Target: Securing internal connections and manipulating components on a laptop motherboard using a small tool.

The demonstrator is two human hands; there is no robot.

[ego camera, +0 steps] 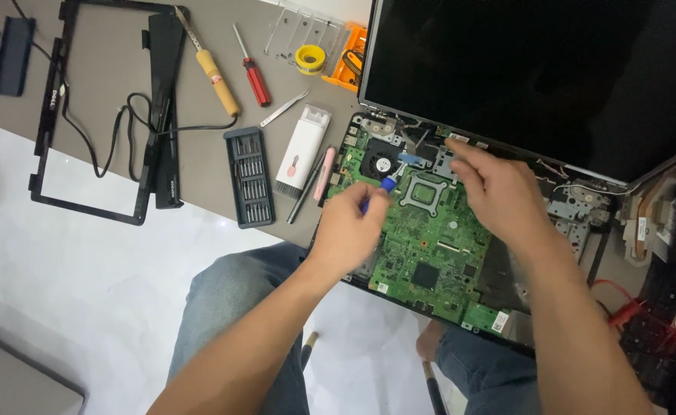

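Holding a small screwdriver [384, 187] with a blue handle, my left hand [347, 230] is curled closed around it above the left part of the green motherboard [430, 238], and the tip of the tool points toward the black fan [382, 163] near the top left corner of the board. My right hand [499, 192] rests over the upper right part of the same board; its fingers [461, 154] are half bent and loosely open, they reach to the top edge of the board just below the dark laptop screen [538, 69], and I cannot tell if they pinch something small there. The motherboard sits in the open laptop base at the edge of the grey surface [199, 165], just above my knees in blue jeans. To the left of the board, close beside it, lie a pink pen-like tool [325, 174], a black pen-like tool [305, 192] and a white cleaning brush [299, 150]. Further left of the board is a dark case of screwdriver bits [249, 177]. Above this case lie a red screwdriver [252, 76], a soldering iron [211, 65] with yellow handle and metal tweezers [284, 108]. Well apart from the board, at the far left, a black screen bezel frame [96, 115] lies flat on the surface. To the right of the board, red wires [622, 311] lie over dark parts.
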